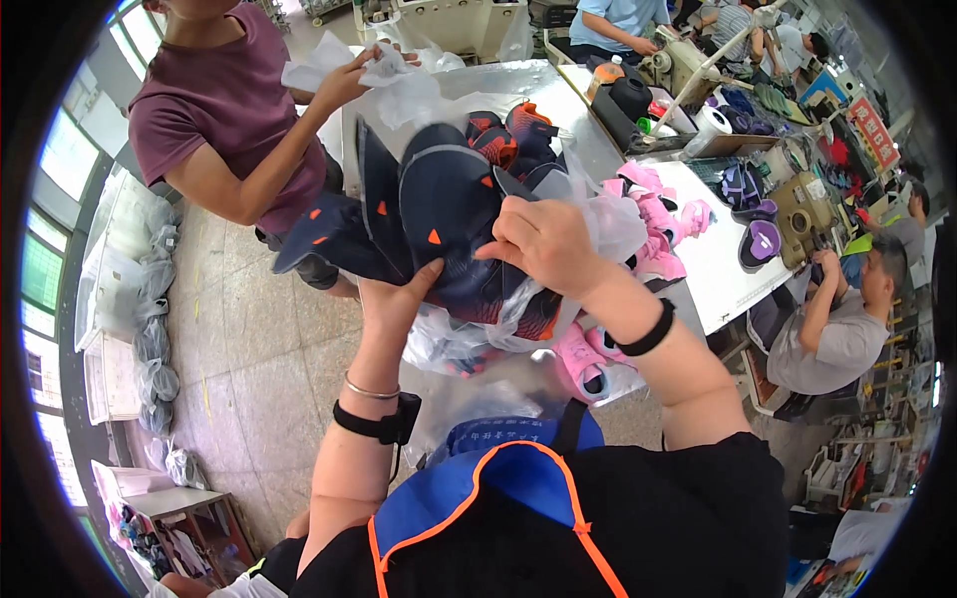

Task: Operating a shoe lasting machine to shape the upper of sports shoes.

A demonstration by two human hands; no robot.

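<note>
A fanned bundle of dark navy shoe uppers point(449, 194) with small orange triangles stands in front of me. My left hand point(397, 304) grips the bundle from below, its thumb pressed on the front of one upper. On the right side of the bundle, my right hand point(546, 244) has its fingers curled in and its thumb pointing left. What those fingers pinch is hidden. Clear plastic wrap point(449, 339) hangs around and under the bundle. Behind it lie more orange-and-navy uppers point(528, 125). Pink uppers point(653, 214) are spread to the right, with other pink ones point(580, 359) nearer me.
At the left, a person in a maroon shirt point(224, 120) holds thin white sheets point(349, 75) over the table. The white table point(713, 279) runs off to the right, toward sewing machines point(802, 209) and seated people. A small side table point(184, 501) stands at lower left.
</note>
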